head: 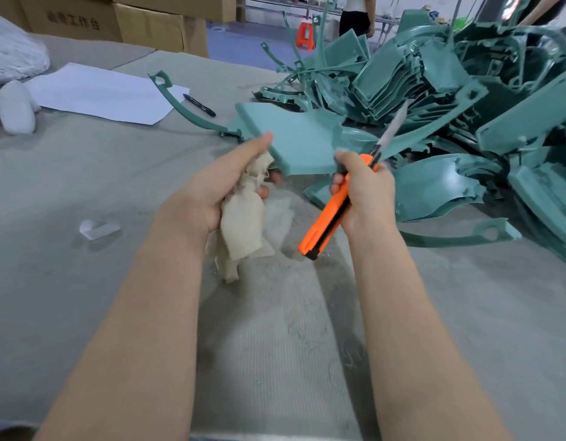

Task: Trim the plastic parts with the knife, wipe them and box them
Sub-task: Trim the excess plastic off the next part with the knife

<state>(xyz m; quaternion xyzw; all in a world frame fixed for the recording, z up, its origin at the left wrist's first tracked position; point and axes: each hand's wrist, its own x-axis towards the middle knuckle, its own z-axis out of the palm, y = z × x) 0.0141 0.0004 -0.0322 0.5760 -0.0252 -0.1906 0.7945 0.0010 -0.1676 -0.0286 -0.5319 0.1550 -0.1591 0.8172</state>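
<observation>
A teal plastic part [291, 135], a flat panel with a long curved arm reaching up to the left, is held above the table between both hands. My left hand [224, 183] grips its near left edge together with a beige rag [243, 224] that hangs down from the palm. My right hand [364, 192] grips an orange utility knife [326, 224] with its blade [393, 128] out, pointing up and away, and its fingertips touch the panel's near right corner.
A big heap of teal plastic parts [450, 90] fills the right side of the grey felt table [84, 192]. White paper [100, 93] and a black pen [199, 105] lie at the back left, with cardboard boxes [148, 27] behind. A person stands far back.
</observation>
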